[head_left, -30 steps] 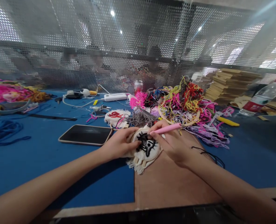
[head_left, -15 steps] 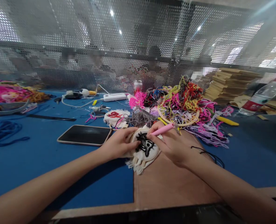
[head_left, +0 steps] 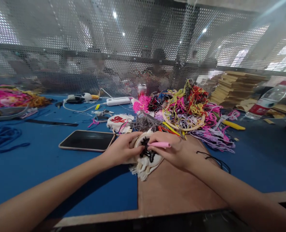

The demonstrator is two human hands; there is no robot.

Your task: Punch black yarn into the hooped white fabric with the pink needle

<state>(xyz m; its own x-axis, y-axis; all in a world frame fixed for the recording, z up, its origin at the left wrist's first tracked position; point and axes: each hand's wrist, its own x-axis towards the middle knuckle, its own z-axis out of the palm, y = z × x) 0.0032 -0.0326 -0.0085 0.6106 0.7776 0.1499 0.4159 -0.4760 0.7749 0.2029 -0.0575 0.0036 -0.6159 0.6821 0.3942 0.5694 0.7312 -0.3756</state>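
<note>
My left hand [head_left: 125, 149] grips the left side of an embroidery hoop [head_left: 157, 162] with white cloth stretched in it, thumb lying on top. Black yarn stitching [head_left: 151, 156] forms a figure on the cloth, partly hidden by my fingers. Pinched in my right hand [head_left: 174, 150] is a pink punch needle [head_left: 161, 144], tilted low with its tip end at the black stitching; the tip itself is hidden. Frayed cloth edges hang from the hoop's lower side. Black yarn [head_left: 214, 157] trails past my right wrist.
Left of the hoop lies a phone [head_left: 87, 140]. Behind are a white patch with red stitching [head_left: 120, 123], yellow-handled scissors [head_left: 170, 128], a tangled heap of coloured yarn [head_left: 196, 106] and a white power strip [head_left: 119, 101]. A bottle [head_left: 266, 101] and stacked brown card [head_left: 234, 88] stand right.
My right hand has shifted slightly left and down over the stitching, and the punch needle now lies flatter. Red scissor-like handles show behind the hand. The left hand keeps its grip.
</note>
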